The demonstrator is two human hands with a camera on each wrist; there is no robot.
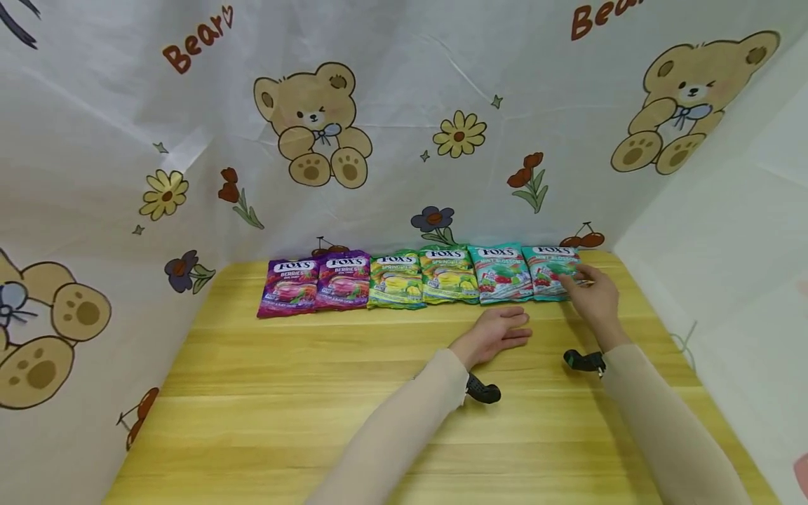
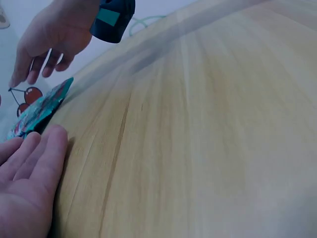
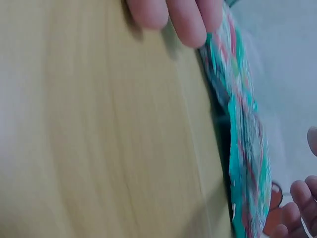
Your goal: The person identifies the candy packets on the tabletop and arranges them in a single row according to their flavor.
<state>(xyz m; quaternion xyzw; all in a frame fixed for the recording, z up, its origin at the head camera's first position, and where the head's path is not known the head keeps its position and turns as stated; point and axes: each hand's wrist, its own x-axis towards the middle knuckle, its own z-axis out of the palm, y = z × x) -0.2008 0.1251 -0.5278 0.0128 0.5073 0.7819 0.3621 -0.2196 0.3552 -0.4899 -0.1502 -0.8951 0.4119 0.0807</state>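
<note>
Six-pack-like candy bags stand in one row: two purple Berries bags (image 1: 289, 287), two yellow-green Spring Tea bags (image 1: 396, 280) and two teal Mint Blossom bags (image 1: 501, 275). My right hand (image 1: 595, 298) hovers at the right side of the rightmost teal bag (image 1: 546, 272), its fingers loosely bent and apart from the bag in the left wrist view. Lying side-on near the table just in front of the teal bags is my left hand (image 1: 495, 333), fingers extended and holding nothing. The right wrist view shows teal bags (image 3: 242, 144) edge-on, with left fingers (image 3: 185, 22) beside them.
The bags lie along the back edge of a wooden table (image 1: 303, 407). Behind rises a white cloth (image 1: 404, 91) printed with bears and flowers. A black wrist camera (image 1: 485, 389) is on the left wrist, another (image 1: 583, 361) on the right. A thin cable (image 1: 684, 344) hangs beyond the table's right edge.
</note>
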